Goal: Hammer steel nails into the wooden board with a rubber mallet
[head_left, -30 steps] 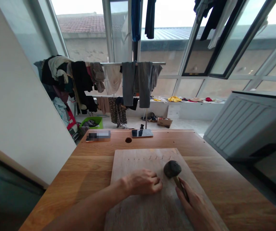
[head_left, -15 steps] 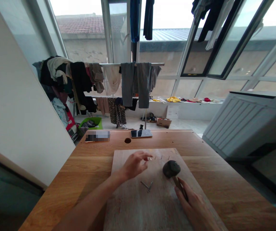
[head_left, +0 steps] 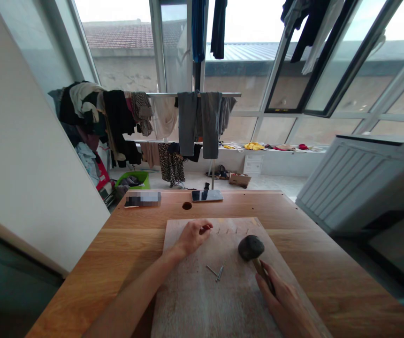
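Observation:
A pale wooden board (head_left: pixel 194 300) lies on a brown wooden table (head_left: pixel 124 244). My left hand (head_left: pixel 193 234) is near the board's far edge, fingers pinched together, probably on a nail that is too small to make out. A row of nails (head_left: pixel 232 231) stands in the board just right of it. Two or three loose nails (head_left: pixel 216 271) lie in the board's middle. My right hand (head_left: pixel 286 305) grips the wooden handle of a hammer whose dark round head (head_left: pixel 251 247) rests on the board.
A phone (head_left: pixel 207 195) and a small flat item (head_left: pixel 142 199) lie at the table's far edge, beside a round hole (head_left: pixel 186 205). Beyond it stands a clothes rack (head_left: pixel 191 122) hung with garments. A white wall (head_left: pixel 22 155) is on the left, a grey unit (head_left: pixel 367 178) on the right.
My left hand lifted off the loose nails in the board's middle and moved to the far edge, now pinched at the nail row. The hammer and right hand stayed put.

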Demonstrator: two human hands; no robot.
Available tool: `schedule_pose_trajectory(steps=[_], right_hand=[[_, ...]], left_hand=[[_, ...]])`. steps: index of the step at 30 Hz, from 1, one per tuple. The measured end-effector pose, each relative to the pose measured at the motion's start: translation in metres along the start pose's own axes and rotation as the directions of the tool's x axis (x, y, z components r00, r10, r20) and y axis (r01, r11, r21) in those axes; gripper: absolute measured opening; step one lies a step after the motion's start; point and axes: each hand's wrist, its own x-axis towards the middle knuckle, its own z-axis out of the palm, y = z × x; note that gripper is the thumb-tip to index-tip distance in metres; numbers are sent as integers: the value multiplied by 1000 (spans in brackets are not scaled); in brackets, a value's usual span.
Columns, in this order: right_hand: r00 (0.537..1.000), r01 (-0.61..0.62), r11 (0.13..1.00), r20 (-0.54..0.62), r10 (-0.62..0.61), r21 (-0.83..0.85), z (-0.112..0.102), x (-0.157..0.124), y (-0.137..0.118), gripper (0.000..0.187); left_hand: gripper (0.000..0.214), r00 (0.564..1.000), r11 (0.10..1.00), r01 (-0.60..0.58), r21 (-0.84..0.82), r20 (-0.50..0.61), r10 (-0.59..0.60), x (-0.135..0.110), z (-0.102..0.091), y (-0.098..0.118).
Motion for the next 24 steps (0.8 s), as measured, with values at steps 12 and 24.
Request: schedule_pose_trajectory(steps=[12,24], right_hand=[[999,32,998,-25,-30,59,-5,1,-15,54],[987,158,983,21,-161,98,-8,41,-87,48]], left_hand=[[19,999,996,-54,71,13,53,-1,0,0],[35,999,1000,27,-16,-20,-28,2,5,-8]])
